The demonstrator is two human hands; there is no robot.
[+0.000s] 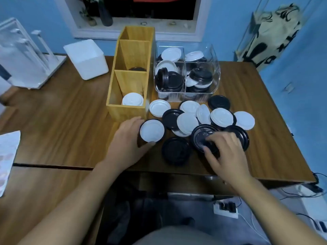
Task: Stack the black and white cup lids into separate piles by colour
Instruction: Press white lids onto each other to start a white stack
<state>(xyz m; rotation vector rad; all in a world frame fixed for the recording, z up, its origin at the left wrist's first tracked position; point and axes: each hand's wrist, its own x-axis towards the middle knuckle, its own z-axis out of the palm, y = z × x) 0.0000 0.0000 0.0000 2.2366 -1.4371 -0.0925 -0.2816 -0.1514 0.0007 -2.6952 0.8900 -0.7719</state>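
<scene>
Several loose white and black cup lids lie mixed on the wooden table (62, 131) in front of me. My left hand (128, 142) grips a short stack with a white lid (152, 130) on top and black beneath. My right hand (224, 152) pinches a tilted black lid (200, 136). Another black lid (176, 151) lies flat between my hands. The wooden divided box (131, 75) holds a white lid pile (132, 99) in its near compartment and a black lid (137, 69) in the middle one.
A clear plastic bin (187, 71) behind the loose lids holds several more mixed lids. A white foam box (86, 59) and a white rack (26, 55) stand at the back left. Paper (8, 156) lies at the left edge. The table edge runs close to my body.
</scene>
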